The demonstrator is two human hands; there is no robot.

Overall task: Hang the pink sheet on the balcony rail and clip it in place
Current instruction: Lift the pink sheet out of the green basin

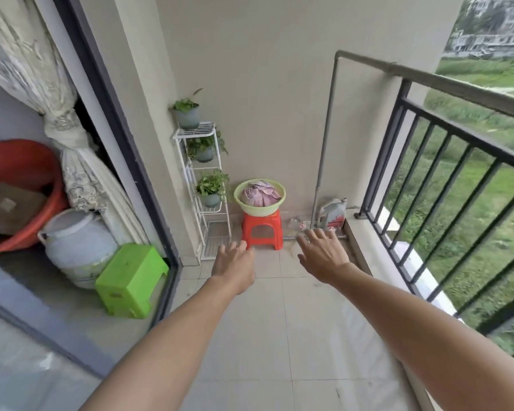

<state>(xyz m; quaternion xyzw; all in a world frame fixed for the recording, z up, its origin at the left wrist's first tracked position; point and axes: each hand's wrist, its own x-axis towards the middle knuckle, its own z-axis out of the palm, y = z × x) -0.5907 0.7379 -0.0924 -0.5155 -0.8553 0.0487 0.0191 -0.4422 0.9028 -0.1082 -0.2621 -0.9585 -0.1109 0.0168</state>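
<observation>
Both arms reach forward, the left hand [235, 266] and right hand [321, 252] spread wide and holding nothing; the pink sheet [260, 193] lies bunched and crumpled beyond them in a round pale-green plastic basin [244, 200], set on a squat red plastic stool [261, 229]; the dark barred balcony rail [445, 84] runs along the right.

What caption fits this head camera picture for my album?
Open left hand and right hand reach toward the pink sheet in a green basin on a red stool.
</observation>
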